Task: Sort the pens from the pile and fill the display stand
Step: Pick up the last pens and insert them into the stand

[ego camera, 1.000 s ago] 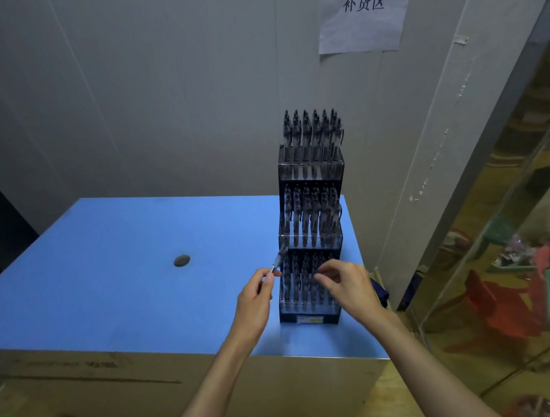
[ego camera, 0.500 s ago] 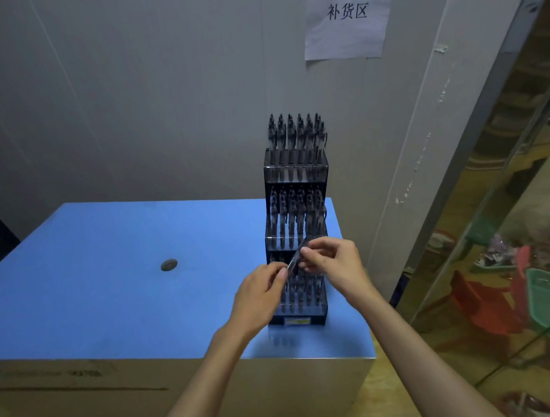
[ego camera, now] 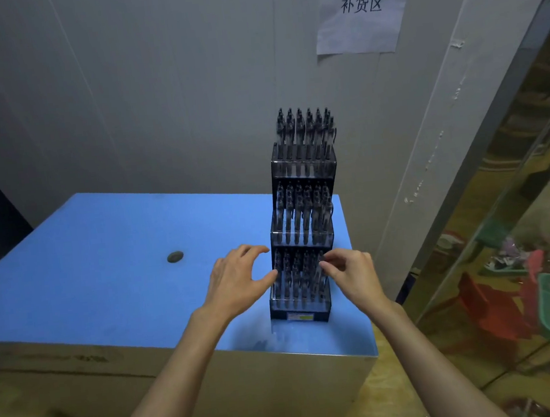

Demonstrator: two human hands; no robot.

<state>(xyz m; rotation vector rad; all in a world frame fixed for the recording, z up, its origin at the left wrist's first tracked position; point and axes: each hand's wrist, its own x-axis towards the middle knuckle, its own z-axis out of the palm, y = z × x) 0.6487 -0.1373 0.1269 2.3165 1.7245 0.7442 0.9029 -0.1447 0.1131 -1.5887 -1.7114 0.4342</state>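
Nearest, the left hand (ego camera: pixel 237 281) spreads its grip wide, thumb touching the stepped black display stand (ego camera: pixel 303 239) at the blue surface's (ego camera: pixel 105 275) 3 o'clock edge. The right hand (ego camera: pixel 350 273) pinches a pen (ego camera: pixel 319 268) in the lowest tier. Pens stand upright, tops up. Beyond, at 12 o'clock, a wall paper (ego camera: pixel 362 15) reads "补货区".

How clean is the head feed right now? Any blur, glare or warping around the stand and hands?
Head view: dim, bluish light; the display stand and its dark pens merge, so single pens are hard to tell apart. Left hand and right hand are fairly sharp. Wide-angle warp bends the wall edges. Reflections fill the glass panel on the right.
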